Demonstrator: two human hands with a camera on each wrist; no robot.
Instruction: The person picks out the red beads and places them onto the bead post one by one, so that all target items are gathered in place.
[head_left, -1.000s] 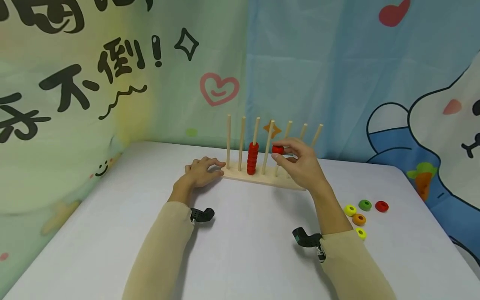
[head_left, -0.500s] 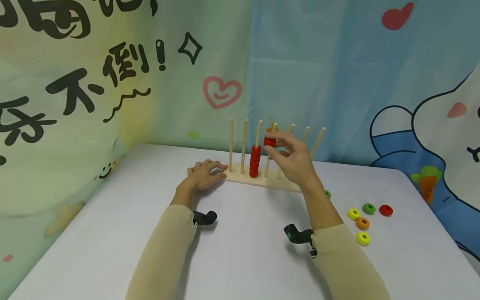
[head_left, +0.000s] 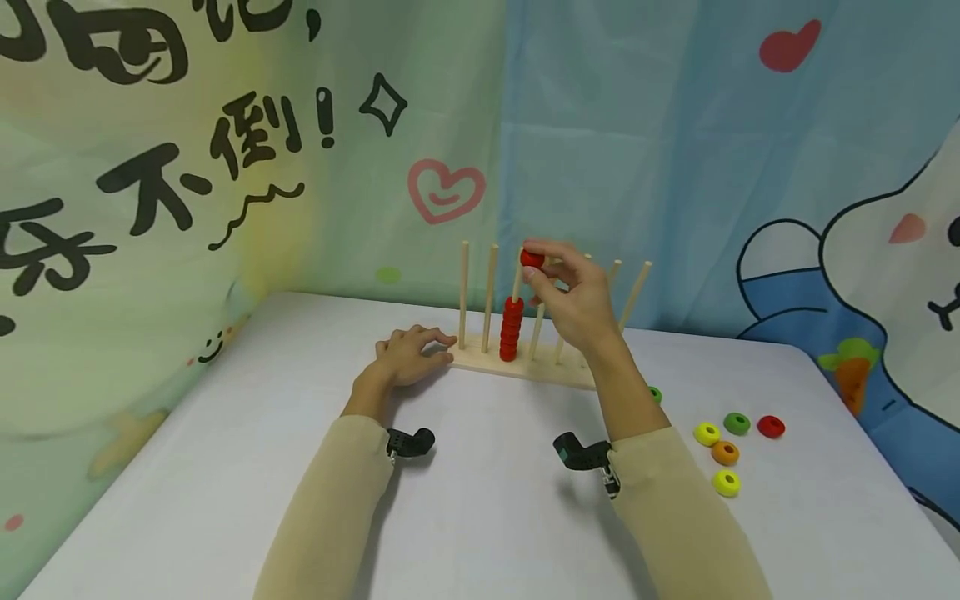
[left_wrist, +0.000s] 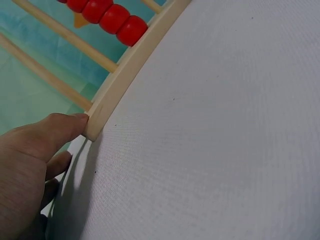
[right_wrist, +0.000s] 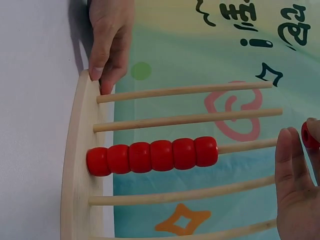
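My right hand (head_left: 576, 293) pinches a red bead (head_left: 532, 258) between thumb and fingers, beside the tip of the third peg from the left. In the right wrist view, fingers of that hand hide this tip, and the bead (right_wrist: 308, 137) shows partly at the edge. On the same peg sits a stack of several red beads (head_left: 511, 329), the upper peg bare above them. The wooden peg rack (head_left: 480, 360) stands upright on the table. My left hand (head_left: 408, 357) pinches the left end of its base, thumb in front, as the left wrist view shows with the thumb (left_wrist: 70, 125).
Loose beads lie right of the right forearm: a red bead (head_left: 771, 427), a green bead (head_left: 737, 423), an orange bead (head_left: 725, 452) and two yellow ones. Another green bead (head_left: 656, 394) is partly hidden by that forearm. A printed cloth (head_left: 600, 150) hangs behind the table.
My right hand has carried the red bead left and upward, from right of the fourth peg to the third peg's tip. My left hand stays at the rack's end.
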